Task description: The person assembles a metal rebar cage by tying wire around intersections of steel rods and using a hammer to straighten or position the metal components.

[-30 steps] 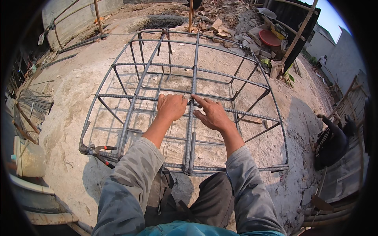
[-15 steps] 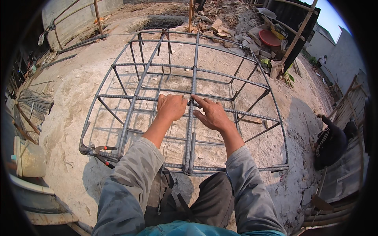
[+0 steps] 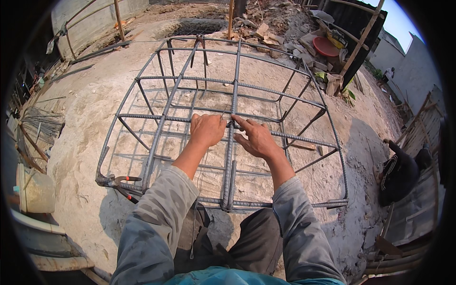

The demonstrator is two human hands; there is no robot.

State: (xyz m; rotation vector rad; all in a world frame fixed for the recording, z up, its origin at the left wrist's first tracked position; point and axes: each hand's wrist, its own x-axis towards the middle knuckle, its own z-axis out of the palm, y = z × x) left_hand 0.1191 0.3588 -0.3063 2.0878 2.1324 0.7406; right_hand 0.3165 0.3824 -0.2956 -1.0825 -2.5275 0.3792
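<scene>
A rebar cage of ribbed steel bars stands on the ground in front of me. Both hands meet at a bar crossing near its middle. My left hand, left of the lengthwise bar, is closed with curled fingers on thin tie wire; a short end pokes up beside its fingertips, and a long strand hangs below the hand. From the right, my right hand reaches its index finger to the crossing, thumb held apart. Pincers with red-tipped handles rest at the cage's near left corner.
A bundle of thin rods and a pale bucket stand at the left. Rubble and a red basin lie at the far right. A person in dark clothes crouches at the right. A dug pit lies beyond the cage.
</scene>
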